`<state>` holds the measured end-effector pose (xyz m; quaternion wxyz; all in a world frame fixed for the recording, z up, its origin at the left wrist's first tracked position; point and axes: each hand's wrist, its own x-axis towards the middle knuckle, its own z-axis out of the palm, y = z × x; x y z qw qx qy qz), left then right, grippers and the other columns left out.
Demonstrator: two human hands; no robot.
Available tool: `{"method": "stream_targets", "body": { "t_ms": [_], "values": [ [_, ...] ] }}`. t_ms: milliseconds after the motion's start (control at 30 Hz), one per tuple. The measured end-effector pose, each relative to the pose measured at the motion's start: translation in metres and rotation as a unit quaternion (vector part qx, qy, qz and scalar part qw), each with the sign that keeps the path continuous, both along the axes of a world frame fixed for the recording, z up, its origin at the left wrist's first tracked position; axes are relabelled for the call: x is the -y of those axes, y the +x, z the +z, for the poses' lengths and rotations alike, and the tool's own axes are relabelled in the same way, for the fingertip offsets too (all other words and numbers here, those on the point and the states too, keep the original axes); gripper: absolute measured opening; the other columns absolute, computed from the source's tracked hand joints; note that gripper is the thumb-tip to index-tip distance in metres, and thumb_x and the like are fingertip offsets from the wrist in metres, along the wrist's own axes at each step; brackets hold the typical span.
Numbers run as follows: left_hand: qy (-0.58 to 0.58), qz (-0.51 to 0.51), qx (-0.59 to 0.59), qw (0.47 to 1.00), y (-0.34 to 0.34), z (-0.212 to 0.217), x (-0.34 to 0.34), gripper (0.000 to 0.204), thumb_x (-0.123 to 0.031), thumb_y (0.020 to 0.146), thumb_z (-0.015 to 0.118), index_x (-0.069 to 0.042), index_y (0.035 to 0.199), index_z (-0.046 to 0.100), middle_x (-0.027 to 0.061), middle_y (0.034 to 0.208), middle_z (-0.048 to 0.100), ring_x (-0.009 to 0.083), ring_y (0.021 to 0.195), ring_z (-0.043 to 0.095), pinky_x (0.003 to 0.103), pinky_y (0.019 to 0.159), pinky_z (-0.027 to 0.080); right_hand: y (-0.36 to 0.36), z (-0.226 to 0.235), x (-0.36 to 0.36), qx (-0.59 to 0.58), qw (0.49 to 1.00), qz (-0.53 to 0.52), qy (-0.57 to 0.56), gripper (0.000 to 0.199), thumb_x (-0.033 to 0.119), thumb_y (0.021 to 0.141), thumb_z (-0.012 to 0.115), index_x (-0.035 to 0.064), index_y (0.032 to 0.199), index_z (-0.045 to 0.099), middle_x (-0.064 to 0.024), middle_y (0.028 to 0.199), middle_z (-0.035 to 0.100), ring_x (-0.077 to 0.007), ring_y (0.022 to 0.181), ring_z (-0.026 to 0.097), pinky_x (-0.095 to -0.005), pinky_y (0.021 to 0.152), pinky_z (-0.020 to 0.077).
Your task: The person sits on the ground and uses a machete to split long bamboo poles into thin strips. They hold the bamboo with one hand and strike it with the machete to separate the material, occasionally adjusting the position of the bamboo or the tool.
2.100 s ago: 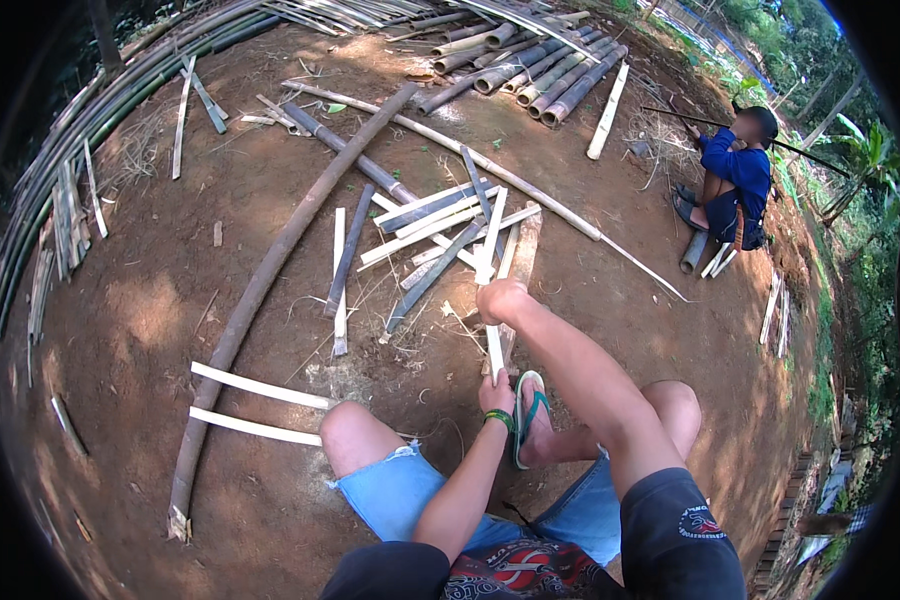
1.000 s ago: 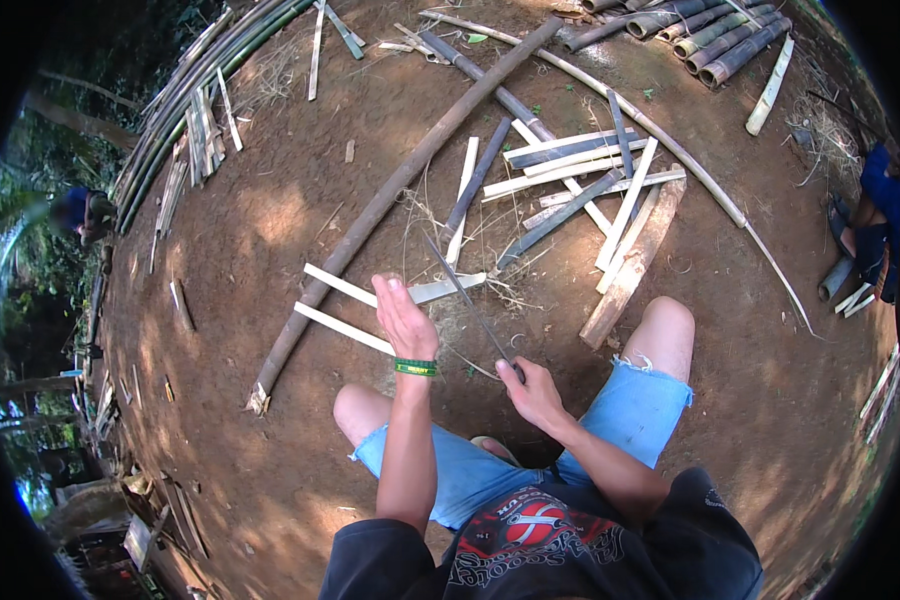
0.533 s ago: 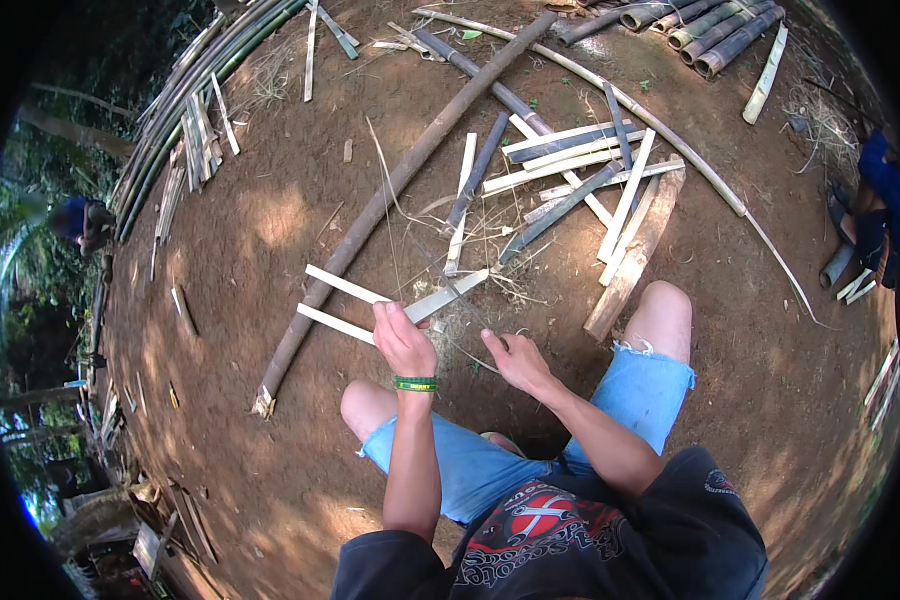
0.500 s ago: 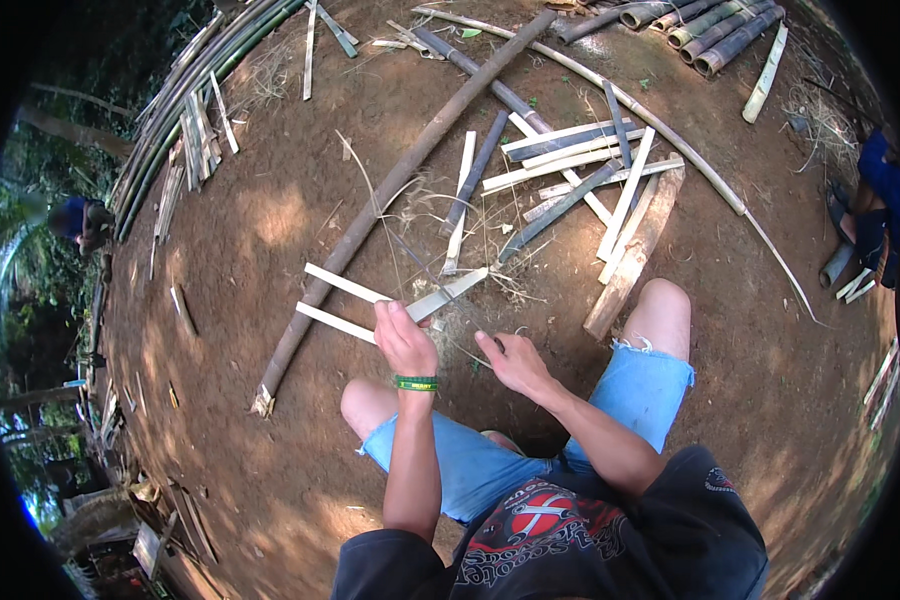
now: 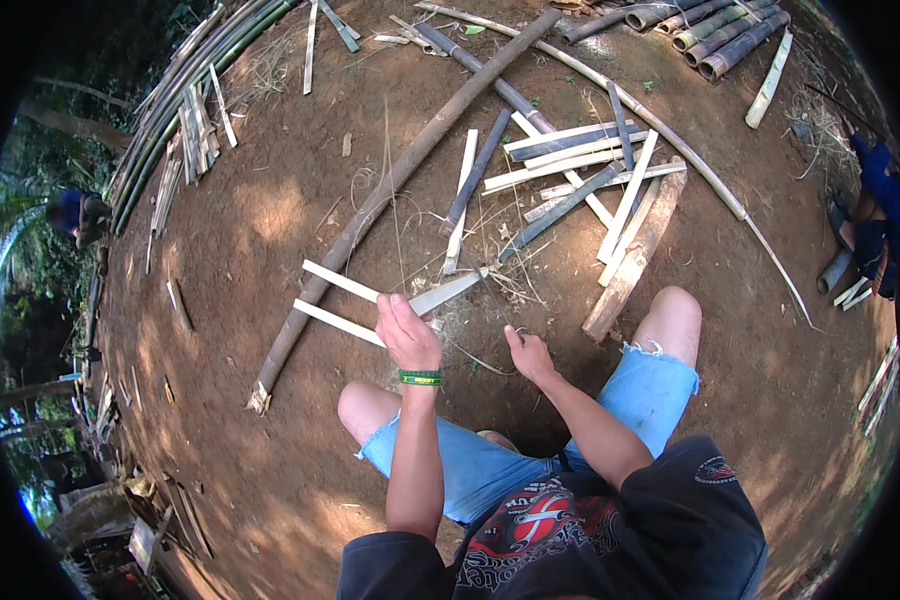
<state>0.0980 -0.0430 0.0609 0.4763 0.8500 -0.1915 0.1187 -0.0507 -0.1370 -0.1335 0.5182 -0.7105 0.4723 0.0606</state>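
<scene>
In the middle of the frame, the left hand [image 5: 410, 330] has its grip closed around a flat bamboo piece [image 5: 446, 294]. To its right, the right hand [image 5: 530, 356] has its grip closed on a blurry knife [image 5: 495, 298] that reaches the piece's right end. Left of the middle, two pale strips [image 5: 340, 281] lie across a brown pole [image 5: 400, 183].

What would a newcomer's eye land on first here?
Probably the left hand, at centre, gripping a pale strip, with the right hand beside it holding a thin, blurred blade near the strip's far end. Next, the heap of split bamboo pieces ahead and slightly right, then the long dark pole slanting up from left.
</scene>
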Motion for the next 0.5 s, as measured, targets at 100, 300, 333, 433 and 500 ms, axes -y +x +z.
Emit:
{"method": "stream_targets", "body": {
  "t_ms": [100, 300, 333, 433, 500],
  "values": [
    [-0.027, 0.014, -0.088, 0.996, 0.006, 0.001, -0.006, 0.04, -0.029, 0.106, 0.034, 0.002, 0.086, 0.052, 0.0186, 0.063, 0.058, 0.0327, 0.056, 0.062, 0.043, 0.057, 0.048, 0.004, 0.016, 0.007, -0.011, 0.999, 0.03, 0.002, 0.075, 0.064, 0.098, 0.041, -0.006, 0.091, 0.068, -0.031, 0.091, 0.069, -0.046, 0.095, 0.067, -0.0493, 0.087, 0.0496],
    [0.027, 0.016, -0.013, 0.999, 0.023, 0.003, 0.016, 0.036, -0.025, 0.105, 0.037, 0.003, 0.083, 0.047, 0.0261, 0.07, 0.05, 0.0473, 0.071, 0.051, 0.054, 0.069, 0.036, 0.031, 0.126, -0.015, 0.238, 0.97, 0.048, -0.032, 0.051, 0.046, 0.099, 0.053, -0.0027, 0.09, 0.067, -0.0336, 0.073, 0.059, -0.0512, 0.08, 0.061, -0.0516, 0.071, 0.0475],
    [0.012, 0.007, -0.013, 1.0, 0.024, 0.007, 0.02, 0.034, -0.022, 0.104, 0.039, 0.004, 0.083, 0.046, 0.0289, 0.071, 0.048, 0.0506, 0.073, 0.049, 0.055, 0.068, 0.034, 0.027, 0.11, -0.017, 0.229, 0.972, 0.023, -0.051, 0.052, 0.047, 0.099, 0.053, -0.0026, 0.092, 0.068, -0.0337, 0.076, 0.06, -0.0511, 0.082, 0.062, -0.0515, 0.073, 0.0482],
    [0.052, -0.012, 0.079, 0.995, 0.027, 0.009, 0.032, 0.033, -0.021, 0.103, 0.04, 0.005, 0.083, 0.045, 0.0287, 0.071, 0.048, 0.0496, 0.071, 0.049, 0.055, 0.068, 0.034, 0.003, 0.011, -0.013, 0.049, 0.996, -0.006, -0.07, 0.064, 0.057, 0.097, 0.049, -0.0036, 0.102, 0.071, -0.0343, 0.091, 0.066, -0.0494, 0.095, 0.065, -0.051, 0.085, 0.0505],
    [0.048, 0.012, 0.142, 0.989, 0.036, 0.003, 0.029, 0.032, -0.02, 0.103, 0.04, 0.005, 0.083, 0.045, 0.0282, 0.071, 0.047, 0.0488, 0.07, 0.049, 0.054, 0.067, 0.034, -0.002, 0.005, 0.001, -0.051, 0.998, 0.027, 0.001, 0.078, 0.066, 0.096, 0.041, -0.0062, 0.107, 0.071, -0.0344, 0.101, 0.068, -0.0464, 0.105, 0.065, -0.0511, 0.094, 0.0486]
  ]
}}
